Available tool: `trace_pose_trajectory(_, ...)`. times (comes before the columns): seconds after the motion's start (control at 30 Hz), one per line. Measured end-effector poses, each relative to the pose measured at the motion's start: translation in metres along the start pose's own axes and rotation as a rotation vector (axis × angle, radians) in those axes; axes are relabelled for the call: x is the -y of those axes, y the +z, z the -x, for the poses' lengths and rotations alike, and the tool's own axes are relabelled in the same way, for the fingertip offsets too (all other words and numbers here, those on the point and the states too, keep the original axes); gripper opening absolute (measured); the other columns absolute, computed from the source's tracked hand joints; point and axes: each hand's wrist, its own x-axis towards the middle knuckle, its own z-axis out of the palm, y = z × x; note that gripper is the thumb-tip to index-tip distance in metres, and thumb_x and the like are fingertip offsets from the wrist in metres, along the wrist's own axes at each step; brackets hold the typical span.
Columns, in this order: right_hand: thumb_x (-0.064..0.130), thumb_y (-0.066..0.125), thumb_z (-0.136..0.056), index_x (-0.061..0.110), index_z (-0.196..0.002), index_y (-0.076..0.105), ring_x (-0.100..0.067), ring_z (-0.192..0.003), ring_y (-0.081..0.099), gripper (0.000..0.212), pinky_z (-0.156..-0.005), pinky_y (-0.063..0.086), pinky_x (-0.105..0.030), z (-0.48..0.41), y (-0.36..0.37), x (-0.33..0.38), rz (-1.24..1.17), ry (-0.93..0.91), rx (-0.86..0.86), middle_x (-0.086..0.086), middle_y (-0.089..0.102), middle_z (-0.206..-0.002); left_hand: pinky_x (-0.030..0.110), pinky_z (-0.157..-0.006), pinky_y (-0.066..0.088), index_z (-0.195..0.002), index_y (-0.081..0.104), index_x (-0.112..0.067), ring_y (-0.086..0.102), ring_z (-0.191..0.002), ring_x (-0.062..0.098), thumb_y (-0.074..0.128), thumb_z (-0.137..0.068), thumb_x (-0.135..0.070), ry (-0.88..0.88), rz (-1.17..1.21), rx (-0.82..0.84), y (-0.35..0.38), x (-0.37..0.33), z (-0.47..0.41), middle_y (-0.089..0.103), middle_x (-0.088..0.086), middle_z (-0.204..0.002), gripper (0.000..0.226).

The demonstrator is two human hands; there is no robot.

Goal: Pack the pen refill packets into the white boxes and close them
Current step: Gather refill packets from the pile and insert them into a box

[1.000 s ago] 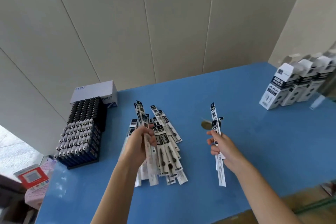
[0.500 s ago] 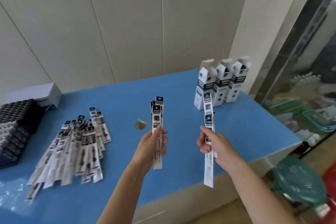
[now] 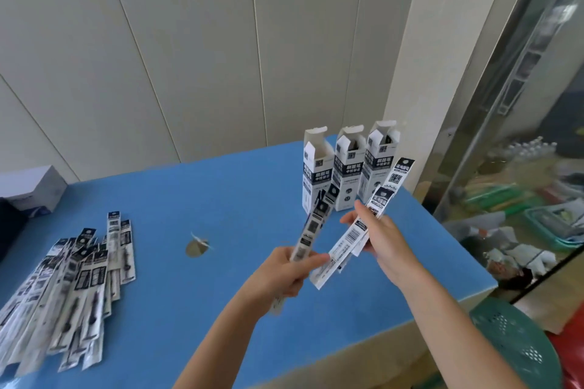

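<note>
Nearest, the left hand (image 3: 281,275) pinches a thin bunch of long black-and-white refill packets (image 3: 311,230), tilted up and right. Just beyond, the right hand (image 3: 384,238) grips a second bunch of packets (image 3: 368,224), tips near three upright open-topped white cardboard boxes (image 3: 349,167). A loose packet pile (image 3: 69,290) lies left on the blue table (image 3: 221,186).

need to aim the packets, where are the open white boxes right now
In the head view, the three white boxes stand upright in a row at the table's far right, near the wall, just beyond both hands' packets.
</note>
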Motion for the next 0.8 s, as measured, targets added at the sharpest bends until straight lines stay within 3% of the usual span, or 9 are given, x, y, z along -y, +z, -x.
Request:
trace_pose_trajectory(0.1, 0.038, 0.047, -0.094, 0.017, -0.071, 0.062, -0.009, -0.066, 0.053, 0.034, -0.064, 0.044, -0.024, -0.019, -0.005, 0.006, -0.041, -0.019, -0.031, 0.002, 0.054, -0.072, 0.020, -0.044, 0.021, -0.071, 0.054, -0.012, 0.022, -0.044, 0.011, 0.068, -0.083, -0.026, 0.003, 0.019, 0.058, 0.003, -0.005, -0.018, 0.032, -0.002, -0.054, 0.023)
trace_pose_trajectory(0.2, 0.035, 0.049, -0.093, 0.017, -0.072, 0.061, -0.012, -0.067, 0.052, 0.030, -0.065, 0.041, -0.027, -0.035, -0.010, 0.010, -0.066, -0.057, -0.011, 0.002, 0.054, -0.070, 0.020, -0.044, 0.022, -0.070, 0.052, -0.010, 0.024, -0.043, 0.010, 0.066, -0.085, -0.022, 0.058, 0.030, 0.002, 0.005, -0.014, -0.037, 0.036, 0.002, -0.057, 0.024)
trace_pose_trajectory(0.37, 0.022, 0.056, -0.091, 0.012, -0.080, 0.064, -0.011, -0.060, 0.055, 0.018, -0.051, 0.043, -0.013, -0.043, -0.008, 0.009, 0.005, -0.060, 0.140, -0.001, 0.061, -0.064, 0.020, -0.042, 0.022, -0.061, 0.054, -0.013, 0.025, -0.042, 0.011, 0.065, -0.086, -0.020, 0.156, 0.061, -0.169, 0.017, -0.030, -0.057, 0.041, 0.005, -0.054, 0.027)
trace_pose_trajectory(0.43, 0.019, 0.058, -0.090, 0.011, -0.080, 0.063, -0.012, -0.060, 0.054, 0.014, -0.051, 0.043, -0.015, -0.048, -0.010, 0.009, 0.042, -0.064, 0.212, 0.000, 0.062, -0.064, 0.021, -0.043, 0.021, -0.063, 0.054, -0.011, 0.024, -0.042, 0.012, 0.065, -0.086, -0.021, 0.176, 0.045, -0.225, 0.020, -0.035, -0.060, 0.043, 0.003, -0.052, 0.027)
trace_pose_trajectory(0.6, 0.021, 0.064, -0.086, 0.018, -0.083, 0.065, 0.001, -0.058, 0.058, 0.005, -0.053, 0.045, -0.010, -0.070, -0.027, 0.028, 0.188, -0.136, 0.296, 0.004, 0.066, -0.074, 0.020, -0.042, 0.020, -0.074, 0.058, -0.007, 0.021, -0.042, 0.011, 0.061, -0.088, -0.017, 0.193, 0.128, -0.502, 0.019, -0.044, -0.073, 0.026, 0.001, -0.054, 0.017)
trace_pose_trajectory(0.8, 0.034, 0.053, -0.091, 0.009, -0.075, 0.063, -0.008, -0.055, 0.058, 0.031, -0.057, 0.047, -0.022, -0.103, -0.038, 0.069, 0.376, -0.283, 0.254, -0.009, 0.067, -0.068, 0.024, -0.048, 0.028, -0.087, 0.059, -0.015, 0.030, -0.046, 0.012, 0.072, -0.078, -0.026, 0.268, 0.076, -0.793, 0.008, -0.067, -0.106, 0.032, -0.005, -0.053, 0.019)
